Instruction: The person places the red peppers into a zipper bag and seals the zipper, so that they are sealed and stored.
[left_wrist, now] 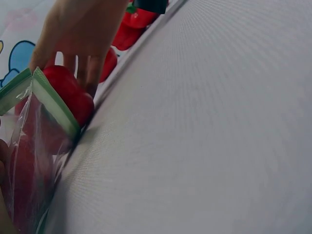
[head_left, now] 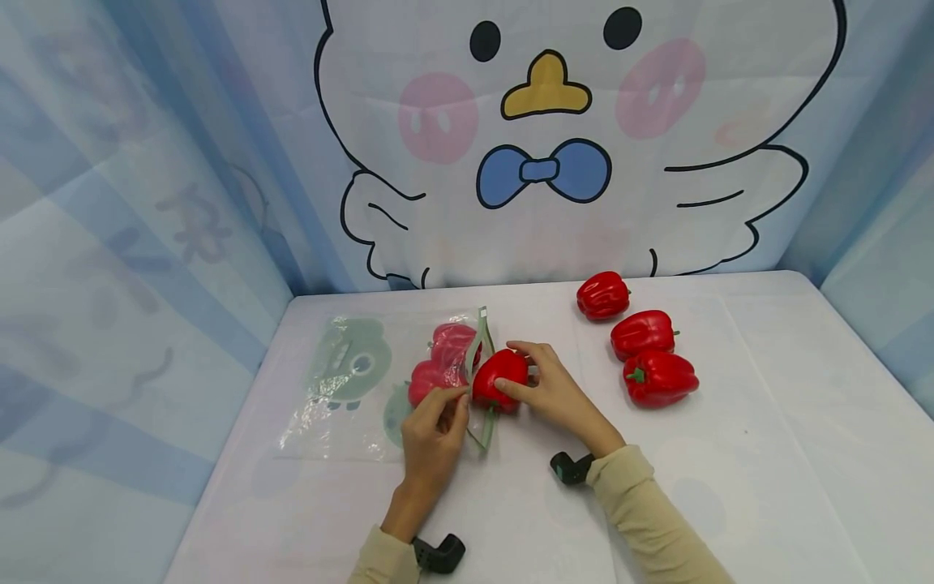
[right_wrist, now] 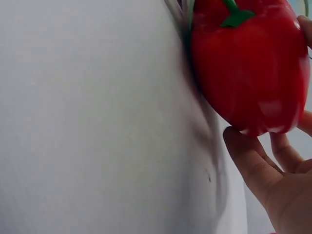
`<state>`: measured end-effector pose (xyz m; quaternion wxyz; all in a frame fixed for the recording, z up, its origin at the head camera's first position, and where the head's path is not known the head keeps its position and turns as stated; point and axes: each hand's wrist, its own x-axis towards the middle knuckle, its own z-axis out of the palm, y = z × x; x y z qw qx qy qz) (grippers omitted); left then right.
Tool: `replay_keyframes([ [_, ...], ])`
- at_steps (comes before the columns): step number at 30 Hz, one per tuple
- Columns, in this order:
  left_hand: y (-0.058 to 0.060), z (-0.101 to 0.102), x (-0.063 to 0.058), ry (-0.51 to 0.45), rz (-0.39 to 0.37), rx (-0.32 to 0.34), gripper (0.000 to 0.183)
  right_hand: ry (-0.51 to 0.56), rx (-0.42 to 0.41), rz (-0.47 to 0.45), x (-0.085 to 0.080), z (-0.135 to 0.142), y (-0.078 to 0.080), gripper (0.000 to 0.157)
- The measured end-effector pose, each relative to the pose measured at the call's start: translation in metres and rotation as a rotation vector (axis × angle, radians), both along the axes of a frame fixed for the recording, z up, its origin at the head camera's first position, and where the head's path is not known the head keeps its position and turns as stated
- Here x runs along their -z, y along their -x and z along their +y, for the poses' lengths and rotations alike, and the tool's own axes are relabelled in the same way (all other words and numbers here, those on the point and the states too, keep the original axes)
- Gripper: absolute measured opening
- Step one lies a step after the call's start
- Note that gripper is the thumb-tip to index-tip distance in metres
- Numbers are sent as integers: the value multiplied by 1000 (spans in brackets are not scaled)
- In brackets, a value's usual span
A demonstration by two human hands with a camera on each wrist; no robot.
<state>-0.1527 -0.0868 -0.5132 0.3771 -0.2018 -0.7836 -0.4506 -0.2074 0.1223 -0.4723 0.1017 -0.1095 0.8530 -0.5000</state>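
The right hand (head_left: 550,393) grips a pepper (head_left: 503,375) at the open mouth of the bag (head_left: 375,405) — the left hand (head_left: 430,438) pinches its rim. Two bagged peppers (head_left: 452,345) lie inside; three loose peppers (head_left: 642,334) sit rightward on the table (head_left: 737,487).

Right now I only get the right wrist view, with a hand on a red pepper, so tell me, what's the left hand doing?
Observer: The left hand is pinching the edge of a clear bag near its opening.
Operator: Is anything inside that bag?
Observer: Yes, at least two red peppers show through the plastic.
Operator: Besides this one pepper I can see, are any others outside the bag?
Observer: Yes, three loose peppers lie on the table, to the right of the right hand in the head view.
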Motion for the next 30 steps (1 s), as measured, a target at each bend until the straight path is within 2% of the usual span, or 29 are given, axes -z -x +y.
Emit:
replay_keyframes([
  [7, -2, 1, -1, 13, -30, -23, 22, -37, -47, -13, -3, 18, 5, 70],
  [13, -1, 1, 0, -3, -24, -13, 19, -11, -109, -63, -8, 30, 4, 73],
  [18, 0, 0, -1, 1, -4, -8, 17, -38, -160, -75, -14, 37, 3, 70],
  [21, -1, 0, -1, -2, -13, -7, 17, -39, -182, -47, -15, 38, 3, 66],
  [27, -3, 0, -2, 1, -28, -10, 23, 4, -166, 82, -13, 30, 2, 53],
  [30, -3, 0, -2, 0, -28, -8, 25, 26, -159, 115, -12, 27, 2, 49],
])
